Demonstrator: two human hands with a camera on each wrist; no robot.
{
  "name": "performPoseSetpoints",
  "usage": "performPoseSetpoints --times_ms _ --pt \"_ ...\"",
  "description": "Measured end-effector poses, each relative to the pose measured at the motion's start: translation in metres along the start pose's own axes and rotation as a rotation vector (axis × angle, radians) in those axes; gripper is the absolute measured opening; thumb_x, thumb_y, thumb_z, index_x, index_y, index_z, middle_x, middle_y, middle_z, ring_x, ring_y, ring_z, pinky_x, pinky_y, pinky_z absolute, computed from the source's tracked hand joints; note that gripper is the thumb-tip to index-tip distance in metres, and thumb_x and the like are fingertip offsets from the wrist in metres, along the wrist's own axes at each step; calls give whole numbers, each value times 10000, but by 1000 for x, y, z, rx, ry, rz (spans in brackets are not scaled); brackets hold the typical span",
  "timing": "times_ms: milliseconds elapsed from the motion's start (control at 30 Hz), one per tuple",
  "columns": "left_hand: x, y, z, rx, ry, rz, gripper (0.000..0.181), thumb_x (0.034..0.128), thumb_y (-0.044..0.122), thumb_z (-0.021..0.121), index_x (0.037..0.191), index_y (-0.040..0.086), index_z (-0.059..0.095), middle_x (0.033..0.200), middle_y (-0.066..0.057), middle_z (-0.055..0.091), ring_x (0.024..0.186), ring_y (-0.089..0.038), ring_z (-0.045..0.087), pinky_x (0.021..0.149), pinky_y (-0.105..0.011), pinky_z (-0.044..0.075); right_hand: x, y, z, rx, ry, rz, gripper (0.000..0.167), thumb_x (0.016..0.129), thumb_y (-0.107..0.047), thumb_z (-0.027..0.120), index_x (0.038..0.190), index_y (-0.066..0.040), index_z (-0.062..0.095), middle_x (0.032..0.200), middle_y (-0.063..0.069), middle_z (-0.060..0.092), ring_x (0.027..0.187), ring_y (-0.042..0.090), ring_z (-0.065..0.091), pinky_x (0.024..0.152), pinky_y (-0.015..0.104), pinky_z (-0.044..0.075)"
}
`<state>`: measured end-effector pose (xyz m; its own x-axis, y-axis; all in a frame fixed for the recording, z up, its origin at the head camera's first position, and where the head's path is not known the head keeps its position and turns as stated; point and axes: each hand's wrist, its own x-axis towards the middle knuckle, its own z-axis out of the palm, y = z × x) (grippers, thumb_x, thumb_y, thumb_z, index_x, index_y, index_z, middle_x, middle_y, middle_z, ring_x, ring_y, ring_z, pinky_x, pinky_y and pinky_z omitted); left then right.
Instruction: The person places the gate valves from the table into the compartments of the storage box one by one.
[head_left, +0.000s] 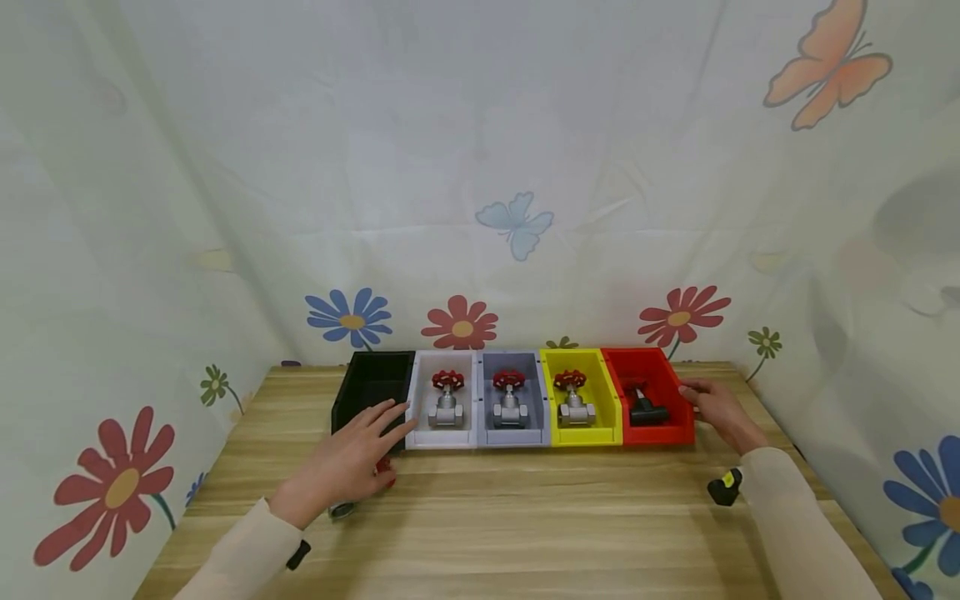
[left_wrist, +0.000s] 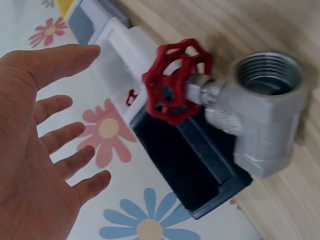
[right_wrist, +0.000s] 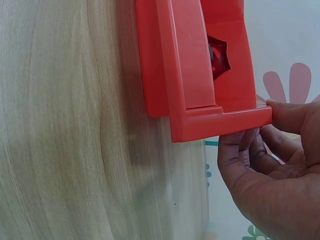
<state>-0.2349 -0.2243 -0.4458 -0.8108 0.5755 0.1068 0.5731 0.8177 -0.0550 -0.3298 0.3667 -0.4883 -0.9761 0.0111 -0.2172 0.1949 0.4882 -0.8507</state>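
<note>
My left hand (head_left: 341, 462), fingers spread, hovers over the table before the black bin (head_left: 347, 392). Beneath it lies a gate valve (left_wrist: 265, 120) with a silver body and red handwheel (left_wrist: 172, 82); the hand does not grip it, and in the head view it is mostly hidden. At the row's right end, my right hand (head_left: 722, 412) pinches the side wall of the red bin (right_wrist: 200, 120) between thumb and fingers. Inside the red bin is a black-bodied piece (head_left: 647, 412) with a red part, seen only partly in the right wrist view.
White (head_left: 442, 438), grey-blue (head_left: 513, 437) and yellow (head_left: 587, 436) bins stand side by side between the black and red ones, each with an upright red-wheeled gate valve. A flower-printed curtain (head_left: 420, 167) hangs behind the wooden table (head_left: 540, 517).
</note>
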Motion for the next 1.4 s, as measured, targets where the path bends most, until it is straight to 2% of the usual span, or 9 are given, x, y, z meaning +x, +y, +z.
performPoseSetpoints --times_ms 233,500,600,733,1000,1400 --pt "-9 -2 11 -17 -67 5 756 803 347 793 1471 223 461 1572 -67 377 1459 -355 312 1148 -565 333 0 0 -1 1 0 11 591 1066 -316 370 1513 58 264 1512 315 345 1306 443 456 1059 523 452" --pt "-19 -4 22 -71 -184 -33 782 784 348 798 1477 278 445 1594 -15 342 1481 -346 272 1156 -601 293 -1 -1 -1 11 -2 15 583 1067 -306 371 1512 57 269 1514 313 344 1311 442 451 1066 529 445" --pt "-23 -6 26 -71 -207 -15 797 771 311 807 1479 262 446 1594 -28 340 1482 -351 264 1158 -606 285 -1 -2 -1 15 -2 17 584 1067 -307 372 1514 53 266 1519 311 339 1316 444 445 1073 533 436" --pt "-30 -8 29 -54 -220 29 811 739 225 812 1470 217 462 1576 -67 367 1469 -373 283 1148 -613 291 1 -1 -2 12 0 13 582 1066 -307 375 1515 48 269 1519 306 342 1316 442 445 1072 533 436" --pt "-39 -10 31 -28 -221 70 922 643 9 759 1485 207 440 1583 -78 357 1474 -373 271 1149 -610 292 1 2 -2 1 2 -7 594 1063 -326 380 1509 53 280 1509 308 358 1304 439 462 1056 520 457" --pt "-46 -16 39 62 -190 100 1076 578 -46 839 1514 237 388 1614 -72 294 1463 -374 297 1092 -612 375 0 3 -2 8 3 1 579 1065 -310 376 1513 43 276 1515 302 352 1312 443 450 1069 534 438"
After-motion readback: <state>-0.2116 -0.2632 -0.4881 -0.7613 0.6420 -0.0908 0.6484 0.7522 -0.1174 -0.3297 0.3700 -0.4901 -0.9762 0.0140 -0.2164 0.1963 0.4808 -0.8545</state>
